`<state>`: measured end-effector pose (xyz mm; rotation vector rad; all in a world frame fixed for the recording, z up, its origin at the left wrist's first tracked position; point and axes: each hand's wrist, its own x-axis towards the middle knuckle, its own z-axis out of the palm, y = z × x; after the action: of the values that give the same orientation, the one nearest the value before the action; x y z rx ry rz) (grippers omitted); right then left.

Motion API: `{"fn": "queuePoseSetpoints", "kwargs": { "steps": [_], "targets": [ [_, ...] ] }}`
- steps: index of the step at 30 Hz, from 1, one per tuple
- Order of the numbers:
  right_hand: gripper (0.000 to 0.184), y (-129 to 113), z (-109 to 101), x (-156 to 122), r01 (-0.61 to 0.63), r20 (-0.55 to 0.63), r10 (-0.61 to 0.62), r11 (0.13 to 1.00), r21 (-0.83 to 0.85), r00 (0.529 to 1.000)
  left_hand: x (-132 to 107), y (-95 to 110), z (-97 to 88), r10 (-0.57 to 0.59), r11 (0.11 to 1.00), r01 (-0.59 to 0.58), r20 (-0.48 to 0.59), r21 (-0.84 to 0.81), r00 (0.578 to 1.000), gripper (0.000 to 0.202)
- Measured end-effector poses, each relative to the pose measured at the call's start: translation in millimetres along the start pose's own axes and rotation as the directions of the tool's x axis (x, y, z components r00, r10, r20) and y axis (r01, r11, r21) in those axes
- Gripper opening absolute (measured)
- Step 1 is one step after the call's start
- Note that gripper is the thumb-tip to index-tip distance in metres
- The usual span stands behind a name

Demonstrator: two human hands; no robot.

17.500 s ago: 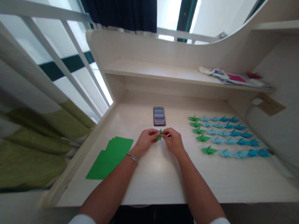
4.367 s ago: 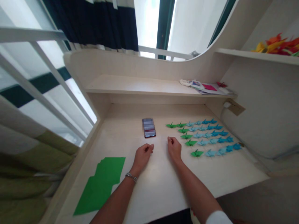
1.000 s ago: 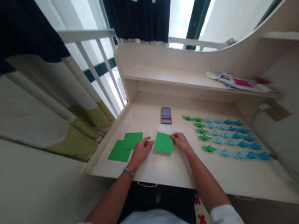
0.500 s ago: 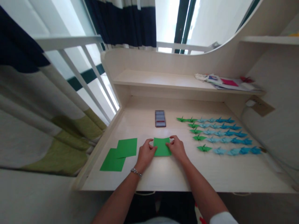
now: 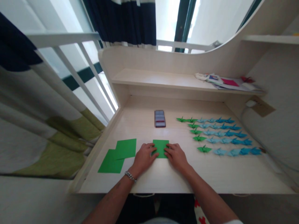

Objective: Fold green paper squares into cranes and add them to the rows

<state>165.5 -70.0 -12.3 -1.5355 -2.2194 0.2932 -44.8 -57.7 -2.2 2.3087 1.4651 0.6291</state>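
A small square of green origami paper (image 5: 160,148) lies on the desk between my hands. My left hand (image 5: 145,154) rests over its left edge, thumb and fingers spread and pressing on the sheet. At the right edge, the fingertips of my right hand (image 5: 176,155) lie flat on the paper, apart from each other. Neither hand has the sheet pinched. Left of my left hand are two overlapping green sheets, the upper one (image 5: 126,148) partly covering the lower one (image 5: 109,165).
A phone-sized object (image 5: 160,119), its face blurred, lies beyond the paper. Several rows of folded paper cranes, green (image 5: 204,149) to blue (image 5: 244,151), stand on the right. Papers (image 5: 230,83) lie on the back shelf (image 5: 154,80). A cable (image 5: 257,137) runs along the right side.
My fingers have gone from pinching the paper's sides to lying flatter over its edges. The paper now lies flat and slightly lower in view.
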Motion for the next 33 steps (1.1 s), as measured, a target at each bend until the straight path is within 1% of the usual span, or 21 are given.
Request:
{"fn": "queuePoseSetpoints", "kwargs": {
  "steps": [2,3,6,10,12,15,20,22,25,27,29,31,33],
  "targets": [
    [0.026,0.9,1.4,-3.6,0.033,0.012,-0.033,0.999,0.005,0.999,-2.3,-2.8,-1.5,0.083,0.996,-0.082,0.052,-0.022,0.995,0.033],
    [0.027,1.6,1.5,-4.1,0.036,0.017,-0.036,0.999,0.005,0.999,-2.8,-4.1,-1.7,0.101,0.995,-0.1,0.072,-0.024,0.992,0.033],
    [0.029,3.8,-1.0,-2.9,0.042,0.052,-0.042,0.999,0.007,0.998,-1.8,-6.7,-0.5,0.096,0.995,-0.096,0.088,-0.005,0.991,0.026],
    [0.048,3.5,-6.8,-1.9,0.051,0.101,-0.054,0.998,0.032,0.993,0.8,-8.2,3.6,0.097,0.995,-0.097,0.057,-0.007,0.994,0.025],
    [0.051,2.5,-8.6,-2.5,0.032,0.11,-0.036,0.999,0.038,0.993,1.8,-8.6,6.1,0.074,0.997,-0.073,0.037,-0.016,0.997,0.025],
    [0.049,1.6,-9.3,-2.6,0.012,0.122,-0.017,0.999,0.037,0.992,3.9,-9.1,8.7,0.036,0.999,-0.035,0.022,-0.032,0.999,0.026],
    [0.027,1.6,-9.4,1.9,-0.001,0.146,-0.003,1.0,0.023,0.989,6.3,-8.2,4.0,-0.007,0.998,0.01,0.044,-0.066,0.999,0.029],
    [0.025,1.5,-10.2,4.6,-0.028,0.14,0.023,0.999,0.034,0.99,5.7,-7.5,-1.0,0.007,0.997,-0.001,0.073,-0.079,0.997,0.031],
    [0.025,1.9,-13.2,9.0,-0.058,0.147,0.046,0.995,0.08,0.988,4.6,-6.1,-7.2,0.052,0.995,-0.04,0.134,-0.095,0.99,0.043],
    [0.025,3.2,-15.5,12.1,-0.046,0.159,0.026,0.991,0.126,0.987,5.3,-4.4,-8.5,0.041,0.995,-0.025,0.155,-0.099,0.987,0.036],
    [0.025,5.0,-16.7,15.4,-0.041,0.161,0.009,0.98,0.194,0.987,7.8,-1.9,-7.6,-0.016,0.995,0.03,0.151,-0.09,0.988,0.03],
    [0.025,6.5,-16.0,19.1,-0.111,0.159,0.071,0.96,0.257,0.985,11.8,0.9,-5.4,-0.085,0.994,0.093,0.131,-0.063,0.988,0.034],
    [0.026,6.8,-13.8,23.4,-0.261,0.164,0.223,0.928,0.264,0.961,16.5,2.8,-3.0,-0.134,0.99,0.139,0.116,-0.034,0.984,0.039]
  ]
}}
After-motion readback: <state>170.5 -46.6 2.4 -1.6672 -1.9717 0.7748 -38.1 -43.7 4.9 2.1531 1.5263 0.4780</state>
